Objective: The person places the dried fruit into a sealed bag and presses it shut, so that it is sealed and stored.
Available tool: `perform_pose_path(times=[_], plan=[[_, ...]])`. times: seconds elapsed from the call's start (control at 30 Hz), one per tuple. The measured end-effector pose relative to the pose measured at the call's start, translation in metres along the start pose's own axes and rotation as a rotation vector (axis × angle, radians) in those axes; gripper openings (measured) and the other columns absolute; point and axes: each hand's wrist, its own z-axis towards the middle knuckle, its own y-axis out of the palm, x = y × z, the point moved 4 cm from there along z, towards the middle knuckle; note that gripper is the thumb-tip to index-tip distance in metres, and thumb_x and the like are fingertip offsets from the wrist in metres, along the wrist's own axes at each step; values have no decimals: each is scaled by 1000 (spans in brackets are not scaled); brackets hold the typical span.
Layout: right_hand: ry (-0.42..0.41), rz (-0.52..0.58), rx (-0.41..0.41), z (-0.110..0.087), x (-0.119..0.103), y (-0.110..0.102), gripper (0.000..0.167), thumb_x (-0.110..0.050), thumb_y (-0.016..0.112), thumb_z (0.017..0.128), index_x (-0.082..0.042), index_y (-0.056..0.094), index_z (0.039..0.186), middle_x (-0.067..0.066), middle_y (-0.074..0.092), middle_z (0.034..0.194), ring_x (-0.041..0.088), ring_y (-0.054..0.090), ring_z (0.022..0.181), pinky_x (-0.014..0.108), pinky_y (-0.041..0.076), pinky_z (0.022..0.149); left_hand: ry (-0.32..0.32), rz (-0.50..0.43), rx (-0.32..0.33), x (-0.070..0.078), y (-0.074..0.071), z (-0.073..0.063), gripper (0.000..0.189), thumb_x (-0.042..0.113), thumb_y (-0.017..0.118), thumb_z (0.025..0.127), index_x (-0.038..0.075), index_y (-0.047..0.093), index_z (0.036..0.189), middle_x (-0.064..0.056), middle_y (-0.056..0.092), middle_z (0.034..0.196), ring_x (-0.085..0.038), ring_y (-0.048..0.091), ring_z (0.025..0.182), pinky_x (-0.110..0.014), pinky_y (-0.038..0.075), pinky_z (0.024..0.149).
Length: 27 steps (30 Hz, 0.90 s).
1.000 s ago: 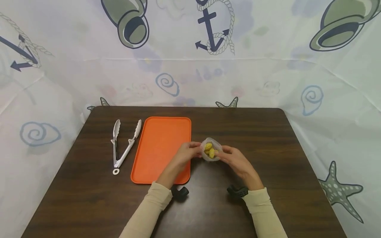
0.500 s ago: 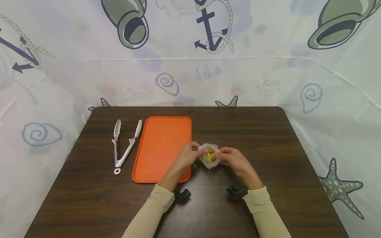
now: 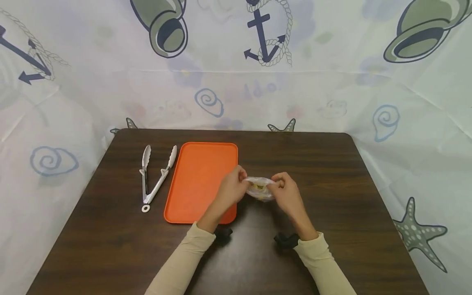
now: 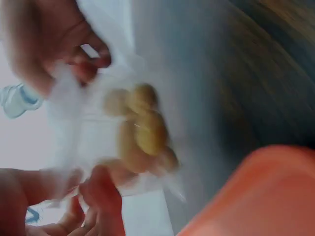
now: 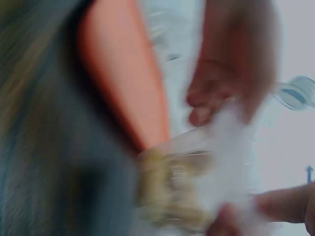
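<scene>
A small clear plastic bag [image 3: 261,194] hangs between the two hands above the table, just right of the orange tray. Several yellow-brown roundish pieces [image 4: 150,132] lie in its lower part; their kind is not clear. My left hand [image 3: 231,186] pinches the left side of the bag's top edge between thumb and fingers. On the opposite side, my right hand [image 3: 287,192] pinches that same edge. The bag's mouth is drawn out wide and flat between them. Both wrist views are blurred, with the right hand [image 4: 54,44] also seen in the left one.
The orange tray [image 3: 200,184] lies flat on the dark wooden table [image 3: 332,184]. Left of it are metal tongs [image 3: 155,188] with white tips, their arms spread apart. A white sheet printed with sea motifs [image 3: 228,94] hangs behind and around the table.
The bag's mouth was round, then crumpled, with the pieces plainly visible from above; now its edge is stretched between both hands. The hands have risen slightly and tilted the bag upright.
</scene>
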Motion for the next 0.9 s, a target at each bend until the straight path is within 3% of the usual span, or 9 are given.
perform_pose_path(times=[0.13, 0.2, 0.27, 0.43, 0.5, 0.57, 0.67, 0.8, 0.9], plan=[[50, 180, -173, 3, -3, -6, 50, -14, 66, 99, -7, 46, 144, 21, 66, 128, 25, 65, 107, 46, 51, 99, -104, -275, -128, 2, -2, 5, 21, 13, 68, 97, 5, 57, 112, -13, 64, 96, -20, 64, 75, -49, 60, 78], [51, 209, -203, 5, -4, -4, 58, -10, 69, 96, -8, 42, 148, 24, 60, 135, 25, 66, 110, 47, 51, 100, -112, -332, -147, 2, -1, 6, 27, 10, 71, 94, 2, 55, 116, -16, 64, 101, -21, 64, 81, -52, 59, 83], [41, 211, -179, 6, -4, 0, 61, -5, 70, 93, -8, 44, 147, 24, 61, 128, 23, 67, 101, 44, 54, 92, -105, -345, -147, 3, 0, 5, 30, 5, 70, 92, 1, 55, 117, -15, 62, 101, -21, 62, 82, -48, 59, 79], [-46, 25, -19, 2, -7, 11, 51, 2, 62, 86, -8, 56, 136, 5, 55, 83, 11, 50, 61, 25, 43, 55, -27, -44, -9, 4, -1, -1, 21, 1, 64, 86, 9, 59, 105, -6, 56, 84, -18, 51, 68, -31, 44, 60], [-74, -77, 40, 0, -9, 16, 49, 1, 58, 85, -10, 59, 132, 1, 49, 70, 11, 41, 51, 24, 34, 47, -1, 95, 45, 3, -4, -4, 19, 0, 62, 83, 11, 60, 99, -4, 55, 80, -17, 48, 64, -29, 39, 58], [-83, -143, 87, -3, -11, 19, 45, -2, 57, 84, -11, 62, 128, 2, 51, 67, 11, 41, 49, 25, 34, 46, 17, 138, 50, 3, -6, -6, 17, 1, 63, 84, 11, 62, 98, -5, 56, 79, -18, 48, 63, -30, 39, 58], [-84, -143, 100, -5, -13, 16, 40, -8, 60, 90, -12, 61, 129, 8, 66, 79, 15, 54, 56, 27, 42, 50, 15, 33, -20, 0, -7, -6, 13, 10, 67, 92, 9, 67, 104, -6, 66, 87, -19, 58, 69, -29, 46, 60], [-90, -11, 54, -3, -13, 5, 43, -17, 65, 98, -10, 56, 139, 17, 73, 113, 25, 71, 86, 34, 57, 69, -26, -255, -108, 1, -9, -1, 24, 19, 67, 99, 5, 71, 118, -13, 72, 102, -29, 68, 83, -32, 55, 69], [-97, 78, 49, 0, -11, -3, 42, -16, 64, 101, -5, 56, 140, 21, 73, 110, 31, 73, 93, 37, 60, 77, -56, -362, -101, 2, -11, 2, 22, 12, 67, 97, 2, 72, 116, -14, 71, 99, -28, 67, 78, -32, 55, 68]])
